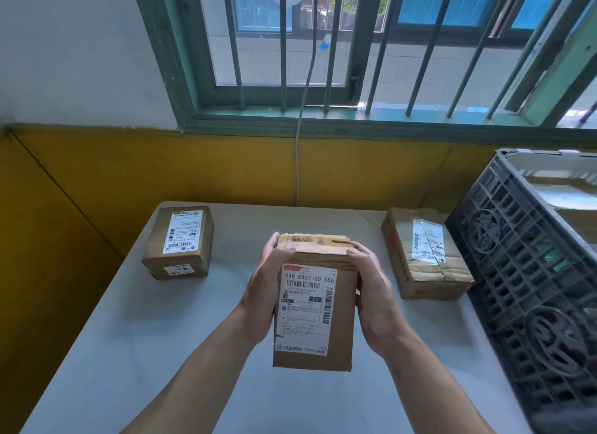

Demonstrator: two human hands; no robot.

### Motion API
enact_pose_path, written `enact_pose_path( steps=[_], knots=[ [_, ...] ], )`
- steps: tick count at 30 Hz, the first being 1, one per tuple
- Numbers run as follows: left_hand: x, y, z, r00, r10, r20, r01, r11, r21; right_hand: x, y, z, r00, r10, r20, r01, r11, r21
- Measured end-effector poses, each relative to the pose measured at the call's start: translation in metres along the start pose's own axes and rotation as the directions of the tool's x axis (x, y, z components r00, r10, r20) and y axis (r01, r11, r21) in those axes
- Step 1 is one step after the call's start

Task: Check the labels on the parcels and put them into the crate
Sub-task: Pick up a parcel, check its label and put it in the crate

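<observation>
A brown cardboard parcel (315,307) is held up above the table between both hands, its white shipping label facing me. My left hand (263,291) grips its left side with the thumb over the top edge. My right hand (371,291) grips its right side the same way. A second labelled parcel (179,243) lies on the table at the far left. A third, with crumpled tape, (423,252) lies at the far right beside the dark grey plastic crate (517,272). Inside the crate more cardboard parcels show.
The grey table (161,336) stands against a yellow wall under a barred green window. A grey cable (298,162) hangs down the wall behind the table. The crate takes up the table's right edge.
</observation>
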State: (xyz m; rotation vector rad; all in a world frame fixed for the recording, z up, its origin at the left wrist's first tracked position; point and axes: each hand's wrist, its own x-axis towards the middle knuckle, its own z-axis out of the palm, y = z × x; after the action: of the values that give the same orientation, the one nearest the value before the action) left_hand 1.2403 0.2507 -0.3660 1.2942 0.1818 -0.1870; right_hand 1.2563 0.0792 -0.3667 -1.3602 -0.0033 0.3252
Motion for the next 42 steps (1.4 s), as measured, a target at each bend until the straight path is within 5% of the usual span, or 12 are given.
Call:
enact_pose_path(
  steps=[8, 24, 33, 42],
  knots=[
    [-0.005, 0.008, 0.006, 0.999, -0.023, -0.028, 0.017, 0.981, -0.193, 0.003, -0.007, 0.001, 0.996, 0.046, 0.081, -0.059, 0.985, 0.164],
    [-0.014, 0.015, 0.02, 0.989, -0.069, -0.132, 0.031, 0.963, -0.266, -0.001, -0.011, 0.005, 0.984, 0.133, -0.119, -0.104, 0.969, 0.226],
    [-0.017, 0.013, 0.022, 0.991, -0.039, -0.131, 0.016, 0.985, -0.17, -0.008, -0.015, 0.006, 0.986, 0.103, -0.133, -0.071, 0.972, 0.225],
    [-0.017, 0.011, 0.021, 0.973, -0.219, -0.072, 0.224, 0.972, 0.07, -0.012, -0.008, 0.007, 0.984, -0.008, -0.179, 0.04, 0.983, 0.177]
  ],
)
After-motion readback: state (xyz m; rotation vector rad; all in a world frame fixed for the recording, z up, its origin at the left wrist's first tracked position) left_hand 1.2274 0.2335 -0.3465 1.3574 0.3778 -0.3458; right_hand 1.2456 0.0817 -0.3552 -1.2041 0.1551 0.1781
